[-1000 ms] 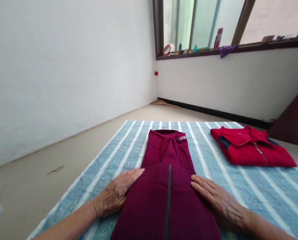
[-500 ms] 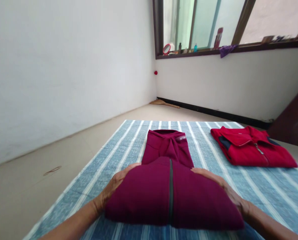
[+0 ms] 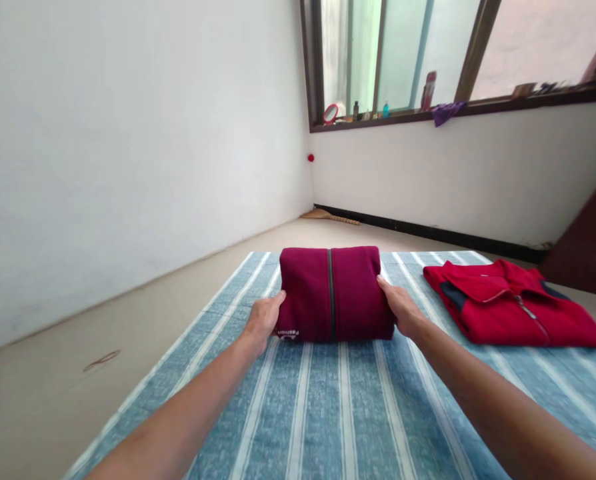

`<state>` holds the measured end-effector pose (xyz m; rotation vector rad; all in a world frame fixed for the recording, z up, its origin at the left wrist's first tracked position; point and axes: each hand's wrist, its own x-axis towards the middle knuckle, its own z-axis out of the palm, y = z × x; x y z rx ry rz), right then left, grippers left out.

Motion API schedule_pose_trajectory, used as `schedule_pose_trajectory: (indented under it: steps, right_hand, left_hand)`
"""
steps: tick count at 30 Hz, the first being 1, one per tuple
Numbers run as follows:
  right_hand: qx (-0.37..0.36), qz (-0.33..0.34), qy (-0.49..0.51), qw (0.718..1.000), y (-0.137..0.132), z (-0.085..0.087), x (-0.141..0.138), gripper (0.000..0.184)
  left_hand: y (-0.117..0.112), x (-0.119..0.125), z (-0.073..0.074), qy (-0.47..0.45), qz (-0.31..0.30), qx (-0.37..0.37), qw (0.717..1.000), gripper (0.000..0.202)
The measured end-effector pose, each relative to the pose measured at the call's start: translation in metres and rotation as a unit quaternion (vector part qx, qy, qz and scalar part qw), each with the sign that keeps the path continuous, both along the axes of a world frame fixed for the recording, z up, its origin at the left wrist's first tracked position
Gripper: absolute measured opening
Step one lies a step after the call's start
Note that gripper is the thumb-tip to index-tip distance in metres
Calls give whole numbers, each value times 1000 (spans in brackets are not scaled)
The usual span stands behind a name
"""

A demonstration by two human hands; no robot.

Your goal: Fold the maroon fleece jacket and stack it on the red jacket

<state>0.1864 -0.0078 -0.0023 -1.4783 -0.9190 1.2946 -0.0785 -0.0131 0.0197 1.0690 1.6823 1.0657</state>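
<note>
A maroon zip jacket [image 3: 333, 293], folded over into a compact block, lies on the blue and white striped mat [image 3: 348, 407]. Its dark zip runs down the middle and small white lettering shows at its near left corner. My left hand [image 3: 264, 319] grips the block's left edge, fingers curled round it. My right hand [image 3: 402, 308] grips the right edge the same way. Both arms are stretched out far ahead of me.
A folded red jacket [image 3: 513, 305] lies on the mat to the right. Beige floor runs left to a white wall. A broom [image 3: 328, 215] lies in the far corner. Bottles and a small red mirror [image 3: 331, 113] stand on the window ledge. Dark wooden furniture [image 3: 585, 253] is at far right.
My hands lifted the near half of the maroon jacket and folded it away from me over the collar half. They went from lying flat to gripping the sides of the folded block.
</note>
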Motion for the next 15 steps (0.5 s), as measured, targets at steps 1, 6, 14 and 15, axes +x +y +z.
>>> schedule_pose_trajectory:
  steps: [1, 6, 14, 15]
  right_hand:
    - [-9, 0, -1, 1000, 8, -1, -1, 44]
    - [-43, 18, 4, 999, 15, -14, 0, 31]
    - [-10, 7, -13, 1000, 12, -20, -5, 24]
    - [-8, 1, -27, 1000, 13, -21, -6, 24]
  left_hand:
    - [8, 1, 1, -3, -1, -15, 1000, 35]
    - [17, 5, -1, 8, -18, -43, 999, 25]
    - [4, 8, -10, 1, -32, -14, 999, 29]
    - [4, 8, -10, 2, -29, -16, 999, 29]
